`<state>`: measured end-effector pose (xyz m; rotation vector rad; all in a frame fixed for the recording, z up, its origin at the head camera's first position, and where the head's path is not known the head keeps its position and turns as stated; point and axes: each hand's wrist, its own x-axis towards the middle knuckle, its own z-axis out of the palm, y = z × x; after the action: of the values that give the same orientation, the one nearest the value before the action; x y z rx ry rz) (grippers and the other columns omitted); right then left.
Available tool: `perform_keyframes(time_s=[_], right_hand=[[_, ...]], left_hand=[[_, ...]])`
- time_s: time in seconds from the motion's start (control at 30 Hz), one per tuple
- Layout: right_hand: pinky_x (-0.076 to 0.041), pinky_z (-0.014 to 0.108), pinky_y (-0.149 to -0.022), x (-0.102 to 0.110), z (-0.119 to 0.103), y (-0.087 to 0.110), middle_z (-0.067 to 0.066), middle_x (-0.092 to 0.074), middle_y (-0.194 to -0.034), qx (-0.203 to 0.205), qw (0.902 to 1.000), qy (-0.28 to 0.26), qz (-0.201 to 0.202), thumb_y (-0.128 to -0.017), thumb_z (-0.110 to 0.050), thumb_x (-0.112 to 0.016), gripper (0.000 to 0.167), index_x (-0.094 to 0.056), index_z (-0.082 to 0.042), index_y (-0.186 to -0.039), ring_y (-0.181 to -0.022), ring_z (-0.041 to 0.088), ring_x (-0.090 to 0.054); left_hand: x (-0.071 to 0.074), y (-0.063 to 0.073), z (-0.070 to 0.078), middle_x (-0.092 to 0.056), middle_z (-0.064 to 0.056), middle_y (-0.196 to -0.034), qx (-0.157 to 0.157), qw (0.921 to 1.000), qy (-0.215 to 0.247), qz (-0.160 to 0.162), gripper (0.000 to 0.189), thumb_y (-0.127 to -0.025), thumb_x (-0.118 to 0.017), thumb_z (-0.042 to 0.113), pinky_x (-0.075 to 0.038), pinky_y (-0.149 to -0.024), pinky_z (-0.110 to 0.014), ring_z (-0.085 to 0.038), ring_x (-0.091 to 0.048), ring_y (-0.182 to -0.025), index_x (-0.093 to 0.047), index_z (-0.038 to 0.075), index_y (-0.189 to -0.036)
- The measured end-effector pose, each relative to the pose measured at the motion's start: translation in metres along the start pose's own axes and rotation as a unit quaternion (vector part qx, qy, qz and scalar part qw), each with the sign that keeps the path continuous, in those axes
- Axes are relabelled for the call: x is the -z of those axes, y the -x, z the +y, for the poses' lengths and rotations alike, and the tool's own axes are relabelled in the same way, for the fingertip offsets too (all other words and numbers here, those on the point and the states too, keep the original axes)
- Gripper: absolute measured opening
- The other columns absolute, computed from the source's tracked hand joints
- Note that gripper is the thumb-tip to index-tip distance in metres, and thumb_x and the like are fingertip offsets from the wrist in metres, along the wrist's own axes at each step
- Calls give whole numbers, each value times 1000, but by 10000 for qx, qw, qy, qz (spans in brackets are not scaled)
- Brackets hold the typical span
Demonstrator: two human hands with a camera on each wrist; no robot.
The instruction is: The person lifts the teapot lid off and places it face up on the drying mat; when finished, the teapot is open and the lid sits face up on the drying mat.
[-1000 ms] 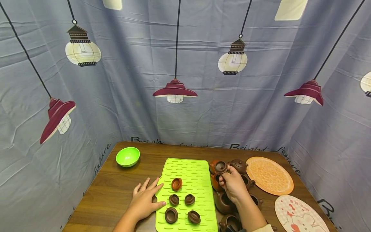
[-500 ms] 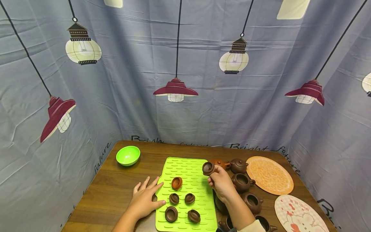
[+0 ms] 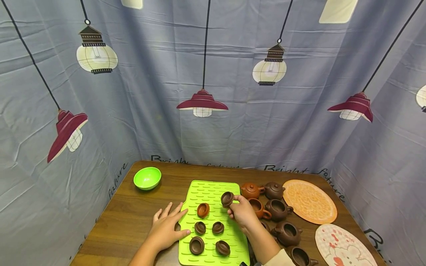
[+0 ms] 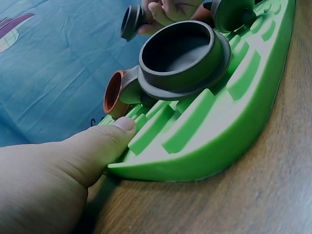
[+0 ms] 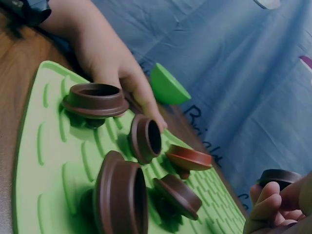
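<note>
My right hand (image 3: 244,212) pinches a dark brown teapot lid (image 3: 227,199), hollow side showing, over the upper right part of a green ridged mat (image 3: 214,190). In the right wrist view that lid (image 5: 280,176) shows partly behind the fingers. My left hand (image 3: 166,229) lies spread at the mat's left edge, its thumb (image 4: 117,129) on the rim. Upturned lids lie on the mat: an orange-brown lid (image 3: 203,210) farthest back, and several dark brown ones, among them a large lid (image 3: 196,245) nearest the left thumb and a tilted lid (image 3: 222,248).
Right of the mat stand several small teapots, including an orange-brown lidded teapot (image 3: 250,190), a dark lidded teapot (image 3: 274,190) and an open dark teapot (image 3: 288,233). Beyond them lie an orange round placemat (image 3: 310,201) and a pale patterned placemat (image 3: 344,245). A green bowl (image 3: 147,178) sits back left.
My right hand has carried the dark lid leftward from above the teapots to over the mat, uncovering more teapots. The left hand stays where it was.
</note>
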<state>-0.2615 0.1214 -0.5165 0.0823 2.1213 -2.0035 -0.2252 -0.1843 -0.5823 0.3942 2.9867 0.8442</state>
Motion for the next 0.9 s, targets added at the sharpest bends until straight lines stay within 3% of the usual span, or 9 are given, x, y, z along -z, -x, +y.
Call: perform_keyframes(time_s=[0.1, 0.47, 0.7, 0.9], right_hand=[[-49, 25, -60, -3, 2, 0, 26, -71, -115, -65, 9999, 155, -28, -110, -6, -47, 30, -49, 4, -138, -70, 13, -56], [-49, 25, -59, -18, 9, -3, 15, -66, -99, -286, 9976, 619, -81, -108, -2, -47, 22, -54, 3, -128, -67, 14, -58], [-46, 24, -56, -21, 13, -3, 15, -66, -94, -408, 9968, 681, -98, -108, -3, -46, 23, -54, 2, -130, -65, 13, -57], [-46, 23, -56, -21, 16, -2, 14, -69, -92, -464, 9961, 732, -177, -107, -1, -47, 17, -56, 3, -121, -65, 12, -57]], left_hand=[[1, -1, -1, -32, 6, -171, -1, 10000, 1, -3, 81, -86, -73, 70, -3, -121, -70, -39, -16, -162, -53, 34, -156], [0, 0, -1, -32, 5, -171, -5, 10000, 47, 1, 81, -86, -73, 70, -3, -121, -71, -39, -16, -162, -53, 33, -155], [1, 0, 0, -31, 5, -172, -14, 10000, 61, -7, 81, -86, -73, 70, -3, -121, -71, -39, -16, -161, -53, 33, -155], [1, 0, -1, -30, 5, -172, 11, 9999, 94, -45, 82, -86, -73, 70, -2, -121, -71, -39, -16, -162, -53, 33, -156]])
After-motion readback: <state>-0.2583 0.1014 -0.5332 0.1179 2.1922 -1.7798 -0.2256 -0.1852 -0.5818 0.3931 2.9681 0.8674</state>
